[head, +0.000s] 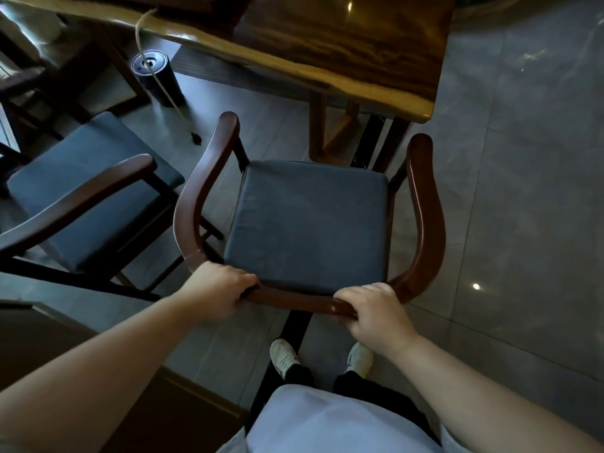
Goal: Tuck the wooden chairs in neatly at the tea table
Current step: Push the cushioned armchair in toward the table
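Note:
A wooden armchair (425,207) with a curved dark rail and a dark blue seat cushion stands in front of me, facing the tea table (343,44). Its front edge sits near the table's leg, with the seat outside the tabletop. My left hand (217,291) grips the back rail at its left bend. My right hand (376,312) grips the same rail further right. A second matching wooden chair (81,194) stands to the left, angled and apart from the table.
A black cylindrical bin (157,76) stands on the floor under the table's left part, with a thin hose (163,93) running across it. A dark cabinet edge (65,338) is at my lower left. Grey tiled floor (523,191) lies open to the right.

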A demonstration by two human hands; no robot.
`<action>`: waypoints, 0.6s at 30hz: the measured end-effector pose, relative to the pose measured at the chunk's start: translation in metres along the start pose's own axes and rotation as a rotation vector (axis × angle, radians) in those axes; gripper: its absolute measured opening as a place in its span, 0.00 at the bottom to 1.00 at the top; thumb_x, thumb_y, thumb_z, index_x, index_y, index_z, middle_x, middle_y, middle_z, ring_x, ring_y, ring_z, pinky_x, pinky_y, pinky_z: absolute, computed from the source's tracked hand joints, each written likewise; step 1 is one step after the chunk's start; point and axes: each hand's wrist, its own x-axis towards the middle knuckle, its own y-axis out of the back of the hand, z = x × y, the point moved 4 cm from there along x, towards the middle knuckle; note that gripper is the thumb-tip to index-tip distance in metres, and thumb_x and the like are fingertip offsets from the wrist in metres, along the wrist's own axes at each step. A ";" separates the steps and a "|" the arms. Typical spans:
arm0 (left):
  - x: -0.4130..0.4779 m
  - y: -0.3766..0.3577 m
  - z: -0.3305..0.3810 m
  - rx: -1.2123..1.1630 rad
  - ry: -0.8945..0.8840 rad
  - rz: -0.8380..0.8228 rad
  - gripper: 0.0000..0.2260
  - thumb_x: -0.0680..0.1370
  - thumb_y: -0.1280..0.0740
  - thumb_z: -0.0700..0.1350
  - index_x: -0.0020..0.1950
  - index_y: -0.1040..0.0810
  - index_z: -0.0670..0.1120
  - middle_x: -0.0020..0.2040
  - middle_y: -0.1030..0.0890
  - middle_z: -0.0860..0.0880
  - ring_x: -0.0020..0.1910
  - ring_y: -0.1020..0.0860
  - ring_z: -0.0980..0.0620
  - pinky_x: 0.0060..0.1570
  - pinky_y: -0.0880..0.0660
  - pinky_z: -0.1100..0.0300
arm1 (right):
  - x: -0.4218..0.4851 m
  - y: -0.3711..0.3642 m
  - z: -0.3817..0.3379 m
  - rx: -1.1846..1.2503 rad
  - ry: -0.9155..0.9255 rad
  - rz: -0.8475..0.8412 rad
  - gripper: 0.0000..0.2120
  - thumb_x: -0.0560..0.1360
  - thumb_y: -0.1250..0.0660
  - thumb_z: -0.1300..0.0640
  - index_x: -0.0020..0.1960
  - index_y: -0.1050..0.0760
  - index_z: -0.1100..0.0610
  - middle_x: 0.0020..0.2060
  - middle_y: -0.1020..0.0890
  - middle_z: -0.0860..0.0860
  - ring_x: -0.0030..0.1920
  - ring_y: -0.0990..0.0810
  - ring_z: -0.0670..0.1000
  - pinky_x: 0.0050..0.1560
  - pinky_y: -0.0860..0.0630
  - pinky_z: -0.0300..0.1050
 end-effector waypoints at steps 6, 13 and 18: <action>0.020 0.025 -0.050 0.103 -0.004 -0.011 0.08 0.71 0.33 0.50 0.49 0.23 0.58 0.42 0.19 0.56 0.42 0.20 0.53 0.41 0.22 0.54 | 0.044 -0.002 -0.019 0.010 -0.019 0.015 0.11 0.70 0.31 0.43 0.47 0.22 0.49 0.40 0.16 0.46 0.42 0.18 0.53 0.47 0.27 0.53; 0.039 0.043 -0.106 0.161 -0.010 -0.027 0.07 0.73 0.33 0.50 0.50 0.24 0.59 0.42 0.19 0.57 0.43 0.21 0.55 0.42 0.22 0.52 | 0.088 -0.011 -0.049 0.024 -0.044 -0.036 0.11 0.74 0.31 0.46 0.52 0.23 0.51 0.44 0.16 0.49 0.46 0.18 0.57 0.47 0.25 0.53; 0.038 0.041 -0.125 0.171 -0.019 -0.083 0.06 0.75 0.34 0.51 0.51 0.25 0.60 0.44 0.21 0.58 0.45 0.23 0.57 0.45 0.24 0.54 | 0.101 -0.022 -0.063 -0.029 0.007 -0.193 0.16 0.78 0.34 0.48 0.62 0.26 0.53 0.54 0.17 0.52 0.52 0.19 0.57 0.50 0.24 0.52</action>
